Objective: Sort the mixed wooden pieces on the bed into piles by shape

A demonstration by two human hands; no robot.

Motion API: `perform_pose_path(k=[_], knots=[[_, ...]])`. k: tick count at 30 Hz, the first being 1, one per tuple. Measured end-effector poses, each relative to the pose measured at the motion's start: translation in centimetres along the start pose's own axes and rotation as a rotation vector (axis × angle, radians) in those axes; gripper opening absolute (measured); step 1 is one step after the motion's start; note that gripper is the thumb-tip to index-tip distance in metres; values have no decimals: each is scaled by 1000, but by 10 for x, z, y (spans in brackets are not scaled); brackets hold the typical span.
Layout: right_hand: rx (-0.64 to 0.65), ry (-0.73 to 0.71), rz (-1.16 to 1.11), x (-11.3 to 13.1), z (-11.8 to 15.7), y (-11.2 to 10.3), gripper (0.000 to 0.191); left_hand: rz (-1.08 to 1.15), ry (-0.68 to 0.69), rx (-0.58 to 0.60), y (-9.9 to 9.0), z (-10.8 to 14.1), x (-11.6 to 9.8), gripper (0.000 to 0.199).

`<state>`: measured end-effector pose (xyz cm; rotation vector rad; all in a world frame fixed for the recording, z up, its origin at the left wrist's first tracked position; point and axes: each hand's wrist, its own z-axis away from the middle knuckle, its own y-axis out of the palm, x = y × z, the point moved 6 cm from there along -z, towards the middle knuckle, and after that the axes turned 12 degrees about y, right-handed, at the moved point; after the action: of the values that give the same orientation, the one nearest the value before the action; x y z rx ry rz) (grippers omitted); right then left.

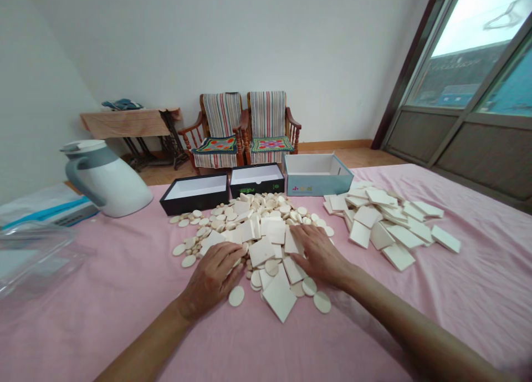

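A mixed heap of pale wooden pieces lies on the pink cloth before me, made of round discs [236, 296] and square tiles [280, 294]. At the heap's left front edge rests my left hand [214, 272], its fingers stretched over some discs and its thumb apart. On the right side my right hand [319, 253] lies with spread fingers touching a square tile [292, 241]. Neither hand is visibly lifting a piece; what lies under the fingers is partly hidden. A separate pile of square tiles [380, 235] sits to the right.
Behind the heap stand two black-sided open boxes [194, 205] [258, 188] and a light blue open box [319, 185]. To the left are a white-grey jug [116, 185] and a clear plastic container [39, 260]. Two wooden chairs [270, 116] stand beyond the cloth.
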<state>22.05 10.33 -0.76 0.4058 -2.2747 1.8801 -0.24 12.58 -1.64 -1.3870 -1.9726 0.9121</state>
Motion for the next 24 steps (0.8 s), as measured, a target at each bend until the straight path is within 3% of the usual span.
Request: perform_pose_path(k=[5,12,14,17,20,24], knots=[[-90,49,103,-19,-2,-20,40,0,-3,-23,-2,0,1,27],[-283,523,473,-141,-16,-84,41,-4,-32,-31,-1,1,4,24],[-398,604,505,-162,-15,-98,45,-5,-36,-28,0,1,5,24],[-460,527,423,-156,-10,-100,45,-8,-45,-25,0,2,6,24],[-232,335,213,-120,3,-75,32,-7,-53,-23,1,3,7,25],[70,207,41,-73,36,-37,26,0,-47,-17,1,3,7,26]])
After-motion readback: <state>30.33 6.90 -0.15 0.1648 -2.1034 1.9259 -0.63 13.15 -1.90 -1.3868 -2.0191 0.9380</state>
